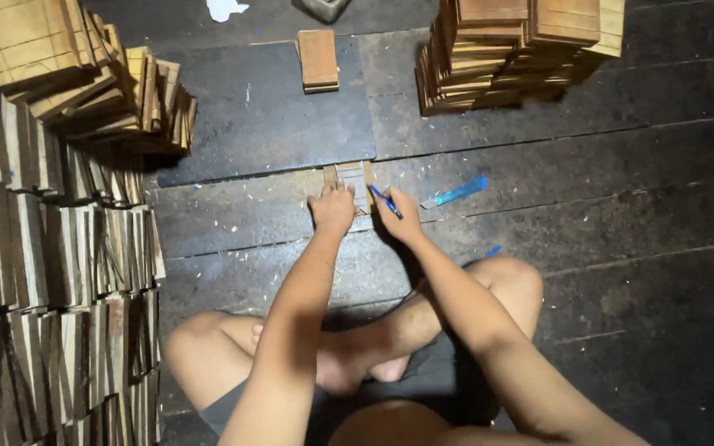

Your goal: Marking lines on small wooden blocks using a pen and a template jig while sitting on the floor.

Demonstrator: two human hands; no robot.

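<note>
Posture: the person sits cross-legged on a dark plank floor (638, 272), bare knees out to either side and both forearms reaching forward from the body.
Left hand: the left hand (332, 208) lies palm down, fingers together, pressing on the near left part of a small wooden piece (352, 175).
Right hand: the right hand (398, 216) is closed around a blue pen (385, 201), pinching it between thumb and fingers; the tip points up and left onto the near right edge of the wooden piece.
Wooden piece: pale, flat, with lengthwise lines; it lies on the floor under both sets of fingertips, touching the near edge of a dark flat board (266, 116).
Blue tool: a slim blue-handled tool (456, 193) lies on the floor just to the right of the right hand, apart from it.
Shavings: pale chips are scattered on the floor around both hands.
Left stacks: to the left of the left arm, rows of thin wooden slats (51, 272) stand packed on edge, with looser piles beyond them.
Dark board: it stretches away beyond the hands; at its far edge sits a small stack of brown wooden pieces (318, 59).
Far right stack: beyond the right hand rises a tall stack of wooden slats (514, 49), well apart from it.
</note>
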